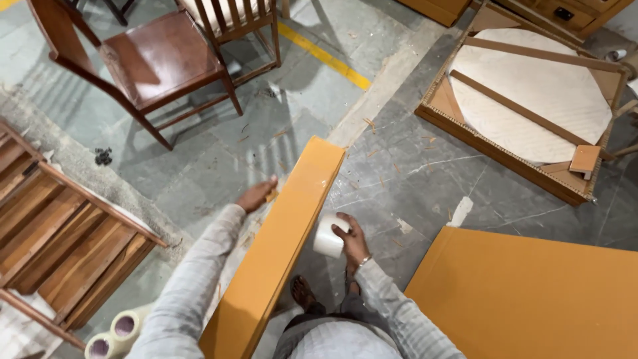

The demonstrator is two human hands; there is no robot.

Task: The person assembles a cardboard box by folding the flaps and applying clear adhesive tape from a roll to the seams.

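A long yellow-orange cardboard panel [282,246] stands on edge in front of me, running from my body toward the floor ahead. My left hand [256,195] reaches along its left face, fingers loosely curled against the board's side. My right hand [350,236] is on the right side of the panel and grips a white roll of tape [328,236]. My foot in a sandal [303,291] shows below on the grey floor.
A flat orange cardboard sheet [531,296] lies at lower right. A round white tabletop in a cardboard frame [525,100] lies at upper right. A dark wooden chair [149,63] stands at upper left, slatted wooden furniture [53,239] at left, two tape rolls [113,336] at bottom left.
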